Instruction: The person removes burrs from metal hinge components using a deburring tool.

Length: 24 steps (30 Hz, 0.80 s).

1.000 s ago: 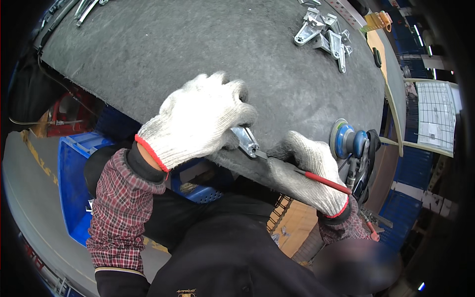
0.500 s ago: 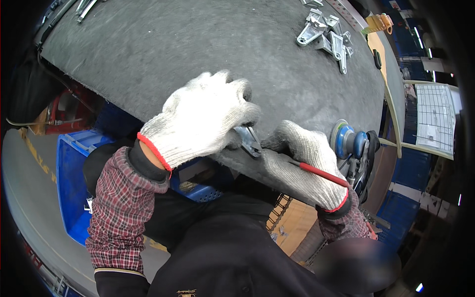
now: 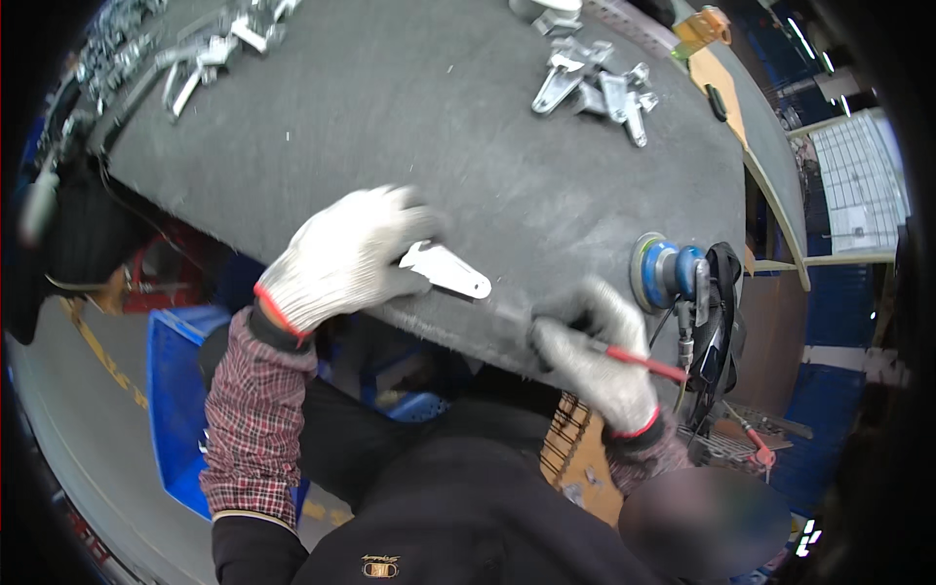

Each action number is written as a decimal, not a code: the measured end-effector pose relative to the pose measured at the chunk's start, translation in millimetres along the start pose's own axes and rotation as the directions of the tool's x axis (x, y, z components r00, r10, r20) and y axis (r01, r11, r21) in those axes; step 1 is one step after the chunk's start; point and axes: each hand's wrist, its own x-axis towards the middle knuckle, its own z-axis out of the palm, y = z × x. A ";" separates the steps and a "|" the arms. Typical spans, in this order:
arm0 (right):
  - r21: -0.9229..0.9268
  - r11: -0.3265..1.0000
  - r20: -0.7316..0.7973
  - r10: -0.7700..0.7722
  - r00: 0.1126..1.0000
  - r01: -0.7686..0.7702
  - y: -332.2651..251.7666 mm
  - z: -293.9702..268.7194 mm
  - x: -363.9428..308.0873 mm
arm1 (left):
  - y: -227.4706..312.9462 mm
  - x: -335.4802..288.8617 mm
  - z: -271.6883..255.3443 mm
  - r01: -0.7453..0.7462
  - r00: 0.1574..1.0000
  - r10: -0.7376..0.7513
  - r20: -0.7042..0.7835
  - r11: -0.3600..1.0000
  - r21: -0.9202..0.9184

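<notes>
My left hand [image 3: 353, 258], in a white knit glove with a red cuff, grips a silvery metal bracket [image 3: 450, 271] by its wider end. The bracket's tapered arm points right, over the front edge of the grey-topped table [image 3: 322, 127]. A little to the right, my gloved right hand [image 3: 597, 341] is closed round a slim tool with a red handle [image 3: 645, 364]. The tool's thin front end is blurred and points toward the bracket, apart from it. Its exact kind does not show.
Loose metal brackets [image 3: 597, 93] lie at the far right, with more metal parts [image 3: 210, 58] at the far left. A blue round sander [image 3: 668, 272] rests by the right edge. A blue bin [image 3: 175, 409] stands below at left; an amber bottle [image 3: 702, 31] is at the far right.
My hands have moved apart, and the tool's tip has come away from the bracket. The bracket has turned, so its long flat face now shows. The whole view has also shifted.
</notes>
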 end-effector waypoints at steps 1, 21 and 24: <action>-0.023 0.999 -0.032 -0.036 0.999 0.035 17.5 -3.1 -10.3 | 1.3 -2.3 -13.3 0.047 0.998 -0.048 -0.040 0.999 -0.015; 0.007 0.912 -0.151 -0.405 0.902 0.411 109.3 -9.6 -45.6 | 89.2 175.4 35.4 0.470 0.842 -0.442 -0.307 0.883 0.017; 0.063 0.906 -0.175 -0.403 0.898 0.419 109.6 -4.5 -45.6 | 42.0 245.5 71.5 0.496 0.868 -0.434 -0.241 0.781 0.379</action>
